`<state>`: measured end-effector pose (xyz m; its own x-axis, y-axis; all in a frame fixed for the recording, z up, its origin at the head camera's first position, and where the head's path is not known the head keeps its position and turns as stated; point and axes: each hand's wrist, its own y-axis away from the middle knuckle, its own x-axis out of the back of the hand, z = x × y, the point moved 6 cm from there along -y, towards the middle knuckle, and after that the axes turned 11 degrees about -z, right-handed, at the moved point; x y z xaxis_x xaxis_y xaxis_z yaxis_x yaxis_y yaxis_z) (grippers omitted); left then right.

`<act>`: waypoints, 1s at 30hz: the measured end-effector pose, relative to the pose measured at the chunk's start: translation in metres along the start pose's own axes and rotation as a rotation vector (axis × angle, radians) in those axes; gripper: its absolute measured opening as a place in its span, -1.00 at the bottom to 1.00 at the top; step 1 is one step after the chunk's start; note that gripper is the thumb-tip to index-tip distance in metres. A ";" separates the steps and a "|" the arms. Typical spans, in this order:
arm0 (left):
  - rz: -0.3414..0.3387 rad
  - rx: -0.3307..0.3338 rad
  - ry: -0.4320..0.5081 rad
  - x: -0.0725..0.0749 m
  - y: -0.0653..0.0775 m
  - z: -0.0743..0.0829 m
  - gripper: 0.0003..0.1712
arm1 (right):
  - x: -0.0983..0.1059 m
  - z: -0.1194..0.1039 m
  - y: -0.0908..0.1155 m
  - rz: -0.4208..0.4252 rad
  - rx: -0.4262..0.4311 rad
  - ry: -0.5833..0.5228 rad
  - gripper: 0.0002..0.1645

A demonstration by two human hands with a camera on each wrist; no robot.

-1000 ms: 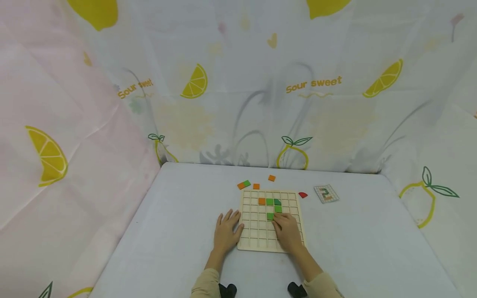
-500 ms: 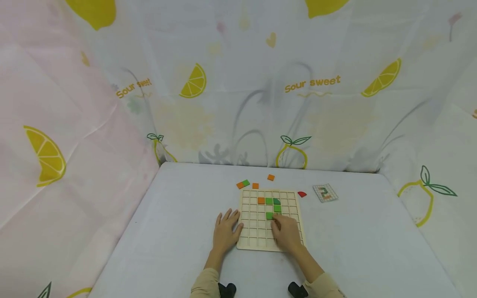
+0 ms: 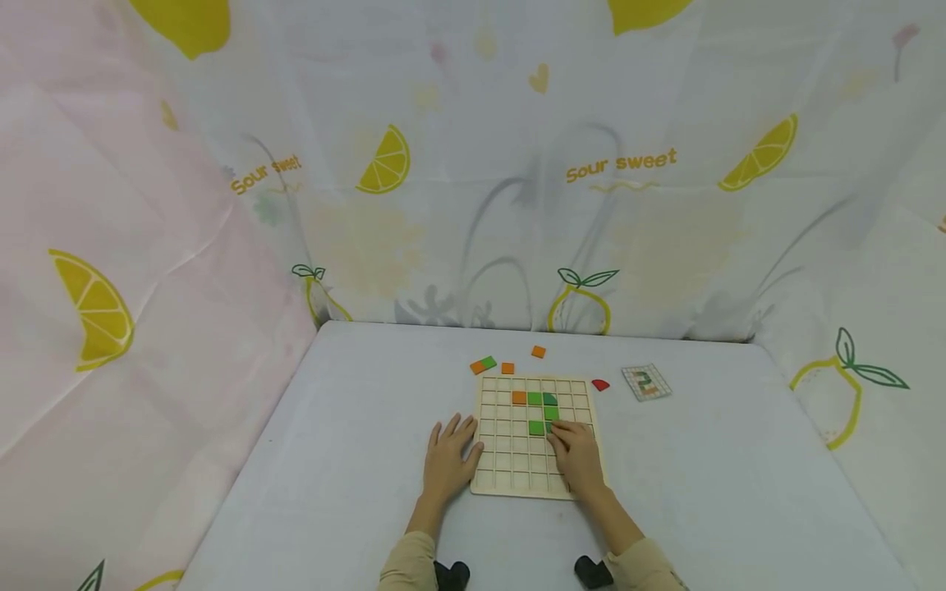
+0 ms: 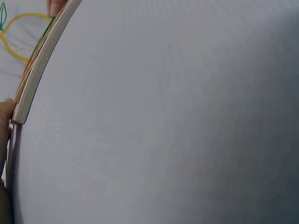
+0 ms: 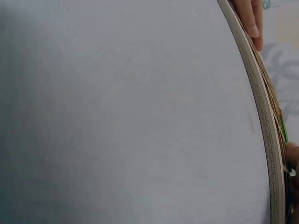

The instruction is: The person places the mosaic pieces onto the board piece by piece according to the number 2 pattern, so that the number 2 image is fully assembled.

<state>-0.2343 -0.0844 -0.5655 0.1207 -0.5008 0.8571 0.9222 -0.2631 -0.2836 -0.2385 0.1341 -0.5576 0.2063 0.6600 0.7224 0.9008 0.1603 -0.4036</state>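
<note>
A pale wooden grid board point(image 3: 510, 462) lies on the white table. My left hand point(image 3: 447, 461) rests flat with spread fingers at its left edge. Over the right half, my right hand point(image 3: 579, 460) has its fingertips on a dark green tile point(image 3: 548, 427), mostly hidden beneath them. That tile is just right of a light green tile point(image 3: 535, 428) and below another light green tile point(image 3: 551, 413). Farther up are an orange tile point(image 3: 519, 398), a light green tile point(image 3: 534, 399) and a dark green rounded tile point(image 3: 550, 399). Both wrist views catch the board's edge point(image 5: 261, 102) side-on.
Behind the board lie a joined orange and green pair point(image 3: 484, 365) and two orange tiles, one near point(image 3: 507, 368) and one farther back point(image 3: 539, 352). A red rounded piece point(image 3: 600, 384) sits off the upper right corner. A pattern card point(image 3: 646, 382) lies to the right.
My right hand has shifted slightly to the right, and part of the dark green tile under its fingertips now shows. The left hand has stayed at the board's edge.
</note>
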 end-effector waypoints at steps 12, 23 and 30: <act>-0.007 0.012 -0.001 -0.001 0.000 -0.001 -0.53 | 0.008 0.011 -0.006 0.008 -0.109 -0.151 -0.73; -0.001 0.000 0.009 -0.001 0.000 0.001 -0.55 | 0.013 0.011 -0.029 -0.178 -0.281 -0.318 -0.69; -0.005 0.014 0.007 -0.001 -0.001 -0.001 -0.54 | -0.005 0.002 -0.069 -0.145 -0.152 -0.307 -0.67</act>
<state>-0.2361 -0.0845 -0.5667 0.1132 -0.5055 0.8553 0.9280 -0.2538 -0.2728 -0.3025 0.1215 -0.5347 -0.0311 0.8314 0.5548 0.9634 0.1729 -0.2050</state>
